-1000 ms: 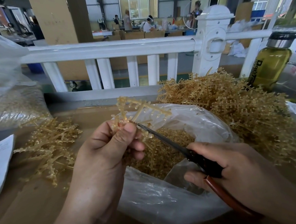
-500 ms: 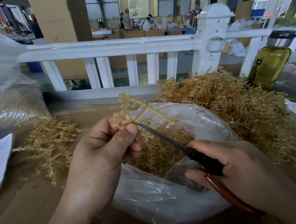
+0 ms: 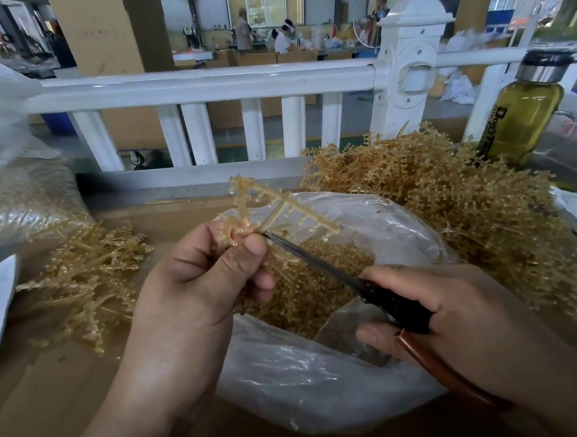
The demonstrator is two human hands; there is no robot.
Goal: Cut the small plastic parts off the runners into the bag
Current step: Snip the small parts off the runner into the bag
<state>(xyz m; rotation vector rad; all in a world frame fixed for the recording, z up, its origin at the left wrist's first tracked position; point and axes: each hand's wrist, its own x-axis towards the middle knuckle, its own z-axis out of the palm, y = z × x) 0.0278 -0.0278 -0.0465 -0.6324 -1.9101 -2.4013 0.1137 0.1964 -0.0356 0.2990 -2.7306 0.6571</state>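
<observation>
White railing (image 3: pixel 204 85), perhaps factory hall

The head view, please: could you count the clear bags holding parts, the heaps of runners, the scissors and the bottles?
Clear bags holding parts: 2, open bag and filled bag
Heaps of runners: 2, left heap and right heap
Scissors: 1
Bottles: 1
Total: 6

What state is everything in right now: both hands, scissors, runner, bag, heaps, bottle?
left hand: pinches the runner above the bag.
right hand: grips the scissors.
scissors: blades nearly together, tip at the runner.
runner: held up, some parts attached.
bag: open, cut parts inside.
right heap: runners with parts on.
left heap: runners loose on the table.
bottle: upright, capped.
</observation>
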